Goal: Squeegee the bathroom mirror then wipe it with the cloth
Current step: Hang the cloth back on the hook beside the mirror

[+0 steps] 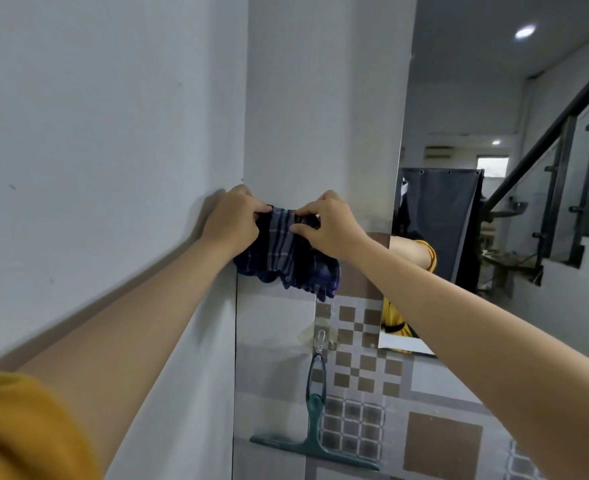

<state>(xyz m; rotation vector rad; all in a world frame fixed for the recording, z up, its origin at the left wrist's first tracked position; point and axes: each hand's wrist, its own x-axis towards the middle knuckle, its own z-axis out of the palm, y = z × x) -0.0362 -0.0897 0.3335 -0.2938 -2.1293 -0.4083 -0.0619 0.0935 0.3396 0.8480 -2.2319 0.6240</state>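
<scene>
A dark blue checked cloth point(287, 261) hangs bunched against the wall, left of the mirror point(493, 150). My left hand point(232, 221) pinches its upper left edge. My right hand point(327, 226) pinches its upper right part with fingers curled. Below them a green squeegee point(312, 431) hangs by its handle from a small clear hook point(320, 341) on the tiled wall, blade at the bottom. The mirror sits to the right and reflects my arm, a yellow sleeve and the room behind.
A plain white wall point(95, 133) runs along the left. Brown and grey checked tiles point(362, 362) cover the wall under the cloth. The mirror reflects a staircase railing point(559, 129), a dark curtain point(438, 209) and a ceiling light point(525, 31).
</scene>
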